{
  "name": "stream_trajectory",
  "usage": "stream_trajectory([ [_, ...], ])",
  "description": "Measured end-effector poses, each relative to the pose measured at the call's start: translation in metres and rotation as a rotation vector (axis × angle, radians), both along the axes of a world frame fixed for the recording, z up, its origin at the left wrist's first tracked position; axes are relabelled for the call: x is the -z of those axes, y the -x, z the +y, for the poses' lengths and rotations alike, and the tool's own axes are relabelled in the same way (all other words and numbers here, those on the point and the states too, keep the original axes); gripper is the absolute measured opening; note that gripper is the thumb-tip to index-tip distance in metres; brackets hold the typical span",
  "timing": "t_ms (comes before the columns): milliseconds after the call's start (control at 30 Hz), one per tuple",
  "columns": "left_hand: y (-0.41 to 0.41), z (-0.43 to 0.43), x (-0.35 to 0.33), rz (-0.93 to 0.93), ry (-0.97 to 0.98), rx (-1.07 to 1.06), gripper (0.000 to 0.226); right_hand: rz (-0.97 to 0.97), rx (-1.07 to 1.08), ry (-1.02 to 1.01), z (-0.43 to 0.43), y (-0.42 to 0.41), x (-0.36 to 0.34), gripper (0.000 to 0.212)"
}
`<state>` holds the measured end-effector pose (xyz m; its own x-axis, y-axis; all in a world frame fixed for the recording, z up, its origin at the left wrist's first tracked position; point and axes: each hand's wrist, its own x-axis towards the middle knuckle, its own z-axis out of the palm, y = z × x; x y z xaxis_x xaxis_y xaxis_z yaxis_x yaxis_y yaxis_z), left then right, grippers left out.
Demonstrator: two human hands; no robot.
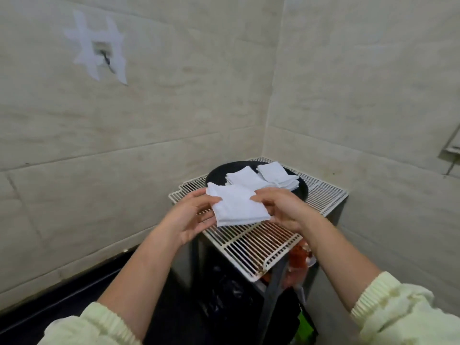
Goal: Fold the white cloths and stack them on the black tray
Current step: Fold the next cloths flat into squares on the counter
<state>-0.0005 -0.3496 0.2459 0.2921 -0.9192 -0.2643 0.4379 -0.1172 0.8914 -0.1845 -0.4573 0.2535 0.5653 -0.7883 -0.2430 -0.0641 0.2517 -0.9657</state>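
Holding a folded cloth in both hands, dead centre of the frame, just short of the tray.

The left hand pinches the cloth's left edge, thumb on top and fingers underneath. The right hand pinches the right edge with curled fingers. The cloth hangs over the rack, and two stacks already sit on the tray just above centre. It looks super light, soft and floppy, not slippery or breakable. I reckon grabbing one corner would let the folds fall open, so pinch opposite edges through all the layers and lower it flat.
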Motion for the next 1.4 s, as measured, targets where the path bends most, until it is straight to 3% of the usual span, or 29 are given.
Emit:
stream_trajectory([
  [167, 0.032, -0.084, -0.019, -0.068, 0.038, -0.041, 0.049, 0.013, 0.020, 0.042, -0.092, 0.026, -0.021, 0.010],
  [433, 0.077, -0.197, -0.026, -0.219, -0.006, -0.248, 0.056, 0.148, -0.061, 0.162, -0.221, 0.049, -0.035, 0.015],
  [800, 0.104, -0.282, -0.013, -0.284, -0.109, -0.360, 0.044, 0.227, -0.029, 0.212, -0.303, 0.051, -0.010, 0.014],
  [967, 0.103, -0.289, 0.000, -0.344, -0.223, -0.344, 0.050, 0.325, -0.097, 0.273, -0.318, 0.045, 0.018, 0.013],
  [1133, 0.096, -0.289, 0.010, -0.516, -0.283, -0.384, 0.053, 0.330, -0.085, 0.421, -0.320, 0.036, 0.032, 0.013],
  [1400, 0.106, -0.286, 0.018, -0.985, -0.367, -0.372, 0.049, 0.524, -0.099, 0.727, -0.314, 0.032, 0.042, 0.014],
])
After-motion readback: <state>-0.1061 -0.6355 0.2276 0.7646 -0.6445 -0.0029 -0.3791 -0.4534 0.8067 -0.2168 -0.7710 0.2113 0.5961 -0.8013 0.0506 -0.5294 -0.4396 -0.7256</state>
